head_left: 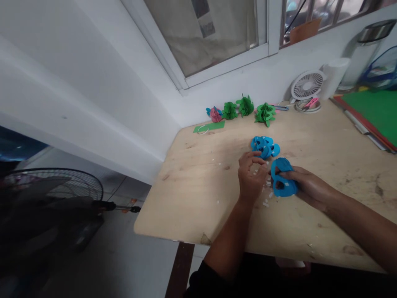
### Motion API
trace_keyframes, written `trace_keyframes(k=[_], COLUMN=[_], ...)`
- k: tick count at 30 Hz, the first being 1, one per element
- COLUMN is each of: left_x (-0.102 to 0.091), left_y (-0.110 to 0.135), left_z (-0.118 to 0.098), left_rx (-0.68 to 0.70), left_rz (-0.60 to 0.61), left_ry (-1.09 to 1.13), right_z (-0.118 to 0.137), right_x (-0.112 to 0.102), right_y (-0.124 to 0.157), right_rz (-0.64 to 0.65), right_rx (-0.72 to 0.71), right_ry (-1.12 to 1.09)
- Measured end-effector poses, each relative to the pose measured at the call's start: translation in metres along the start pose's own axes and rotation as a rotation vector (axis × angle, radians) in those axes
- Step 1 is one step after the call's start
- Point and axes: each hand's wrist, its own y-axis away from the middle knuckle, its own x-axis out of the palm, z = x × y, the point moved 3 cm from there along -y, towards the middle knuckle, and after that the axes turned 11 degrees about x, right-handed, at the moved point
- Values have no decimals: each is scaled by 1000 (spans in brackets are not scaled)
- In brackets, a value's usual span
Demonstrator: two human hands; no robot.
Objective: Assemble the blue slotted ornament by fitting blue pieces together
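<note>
My right hand (305, 184) grips a stack of blue cutouts (287, 189) with rounded holes and small white patches on the front. To the left of it, my left hand (250, 178) has its thumb and forefinger brought together in a pinch; whatever is between the tips is too small to make out. Small white pieces (266, 204) lie scattered on the wood beneath and between both hands. Just beyond my left fingertips rests a loose pile of similar blue cutouts (263, 145), some with white patches.
Green folded paper shapes (246, 106) and a pink-and-blue one (215, 114) line the back of the wooden table (186, 186). A green strip (209, 127) lies near them. Farther right are a small white fan (307, 85), tape rolls (308, 106) and green sheets (375, 114).
</note>
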Motion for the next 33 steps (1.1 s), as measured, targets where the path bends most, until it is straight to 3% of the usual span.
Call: trace_keyframes(k=[4, 9, 12, 16, 20, 27, 33], left_x=[-4, 0, 2, 7, 17, 31, 37], left_y=[-1, -1, 0, 4, 12, 21, 24], left_z=[-2, -10, -14, -23, -31, -24, -20], left_rx=[73, 180, 212, 412, 572, 455, 416], left_rz=[2, 88, 68, 15, 52, 152, 159], left_ry=[3, -65, -130, -240, -292, -470, -456], right_z=[8, 18, 19, 19, 17, 14, 12], right_x=[-3, -11, -14, -16, -14, -4, -4], right_y=[0, -2, -5, -8, -8, -2, -2], right_rz=[-42, -121, -130, -141, -118, -135, -150], right_rx=[-47, -164, -214, -269, -271, -230, -268], right_ry=[-64, -159, -196, -232, -251, -292, -265])
